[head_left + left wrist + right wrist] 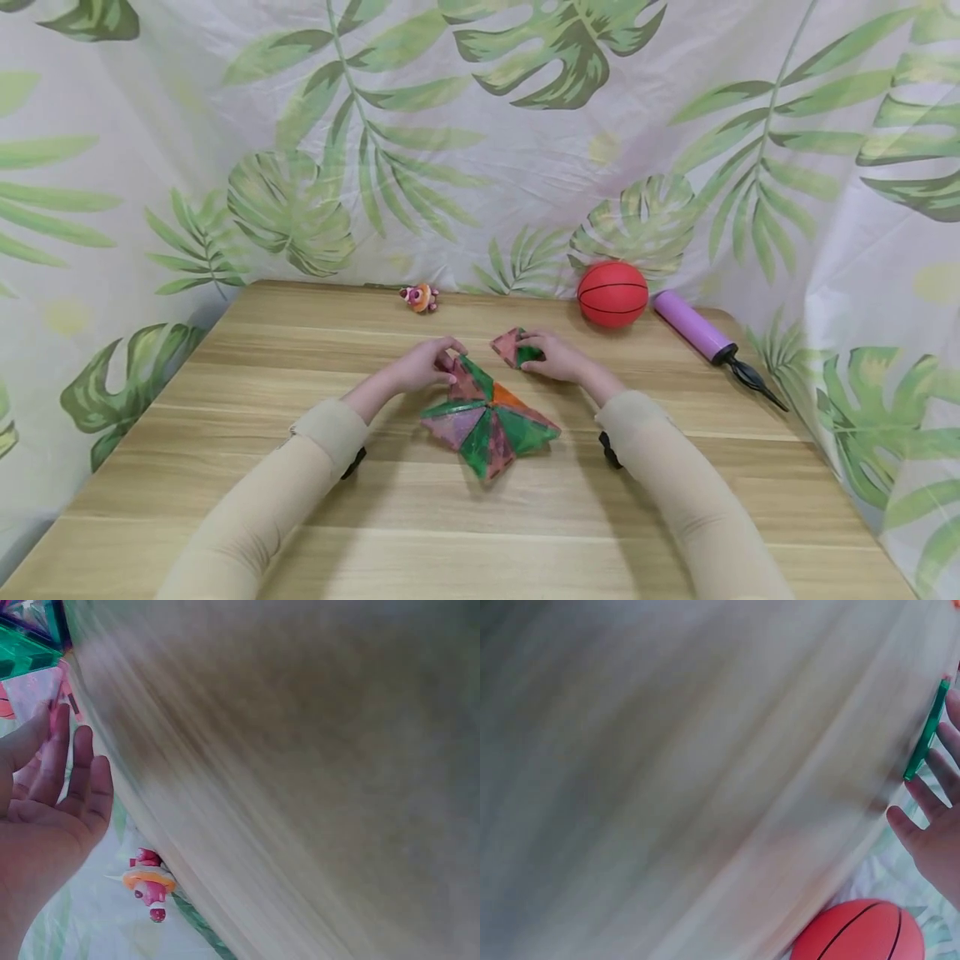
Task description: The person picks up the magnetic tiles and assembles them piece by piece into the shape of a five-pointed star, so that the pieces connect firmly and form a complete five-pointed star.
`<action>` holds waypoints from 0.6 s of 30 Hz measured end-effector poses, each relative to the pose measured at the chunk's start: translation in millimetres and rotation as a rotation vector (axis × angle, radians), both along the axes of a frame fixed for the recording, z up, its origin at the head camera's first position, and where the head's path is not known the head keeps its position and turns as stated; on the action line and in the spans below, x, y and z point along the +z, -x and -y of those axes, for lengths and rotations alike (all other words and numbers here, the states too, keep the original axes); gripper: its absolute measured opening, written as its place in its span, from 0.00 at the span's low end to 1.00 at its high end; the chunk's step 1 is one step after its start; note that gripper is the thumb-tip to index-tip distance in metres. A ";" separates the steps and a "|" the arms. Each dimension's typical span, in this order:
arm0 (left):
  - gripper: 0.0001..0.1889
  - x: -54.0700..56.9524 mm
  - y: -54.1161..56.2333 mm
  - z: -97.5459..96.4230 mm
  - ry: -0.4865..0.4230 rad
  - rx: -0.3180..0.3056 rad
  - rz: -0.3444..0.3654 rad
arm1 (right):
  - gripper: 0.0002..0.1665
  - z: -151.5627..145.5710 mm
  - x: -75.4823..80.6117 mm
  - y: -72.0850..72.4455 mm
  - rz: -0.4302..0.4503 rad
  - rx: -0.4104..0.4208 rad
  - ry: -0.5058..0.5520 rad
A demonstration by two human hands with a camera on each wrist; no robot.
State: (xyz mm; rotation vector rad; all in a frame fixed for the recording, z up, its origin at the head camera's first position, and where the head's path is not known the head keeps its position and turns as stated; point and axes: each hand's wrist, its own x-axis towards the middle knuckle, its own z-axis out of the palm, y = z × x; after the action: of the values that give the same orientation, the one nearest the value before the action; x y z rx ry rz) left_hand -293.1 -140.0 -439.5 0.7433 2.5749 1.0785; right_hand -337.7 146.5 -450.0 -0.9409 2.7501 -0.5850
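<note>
Translucent triangular magnetic tiles in green, red, orange and purple form a star-like cluster (480, 437) at the middle of the wooden table. At the cluster's far left point, my left hand (426, 367) pinches a reddish tile (467, 385) between thumb and fingertips. In the left wrist view, that hand (56, 780) has its other fingers loosely bent. Beyond the cluster, my right hand (558, 357) holds a smaller piece made of a red tile (507, 347) joined to a green tile (529, 353). The right wrist view shows its fingers along the green tile's edge (928, 731).
Along the back of the table (337, 329) are a small pink-and-orange toy figure (420, 297) and a red ball with black lines (612, 294). A purple hand pump (693, 327) with a black end lies at the right edge. A leaf-print cloth (420, 150) hangs behind.
</note>
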 end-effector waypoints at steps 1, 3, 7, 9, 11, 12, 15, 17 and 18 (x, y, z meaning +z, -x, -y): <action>0.23 0.6 -1.6 0.9 0.009 0.010 -0.002 | 0.27 -3.2 0.6 -1.2 -0.006 -0.003 -0.003; 0.22 2.2 -4.9 3.1 0.020 0.024 -0.007 | 0.27 -9.3 1.6 -3.3 -0.017 -0.011 -0.010; 0.22 3.5 -11.9 8.4 0.020 0.050 -0.011 | 0.26 -21.7 2.9 -6.8 -0.051 -0.019 -0.025; 0.21 3.9 -15.5 11.3 0.021 0.070 -0.009 | 0.26 -27.2 2.8 -7.6 -0.071 -0.020 -0.029; 0.21 3.9 -18.3 13.8 0.027 0.085 -0.015 | 0.25 -32.6 2.3 -8.1 -0.089 -0.025 -0.025; 0.21 4.1 -19.8 14.7 0.032 0.096 -0.015 | 0.25 -35.2 2.0 -8.3 -0.094 -0.030 -0.020; 0.20 4.0 -23.0 15.9 0.046 0.107 -0.025 | 0.24 -41.7 0.9 -8.3 -0.108 -0.045 -0.004; 0.20 4.2 -24.9 16.0 0.055 0.100 -0.037 | 0.26 -44.8 0.2 -7.7 -0.113 -0.059 0.001; 0.21 4.4 -25.5 16.0 0.064 0.087 -0.049 | 0.28 -45.7 -0.2 -7.2 -0.108 -0.072 0.001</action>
State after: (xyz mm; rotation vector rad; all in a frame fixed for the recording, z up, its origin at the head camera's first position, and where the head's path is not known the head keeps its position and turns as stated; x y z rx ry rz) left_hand -267.6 -156.0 -435.0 0.6553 2.6920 1.0098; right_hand -330.6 192.2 -450.2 -0.9015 2.8901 -0.5624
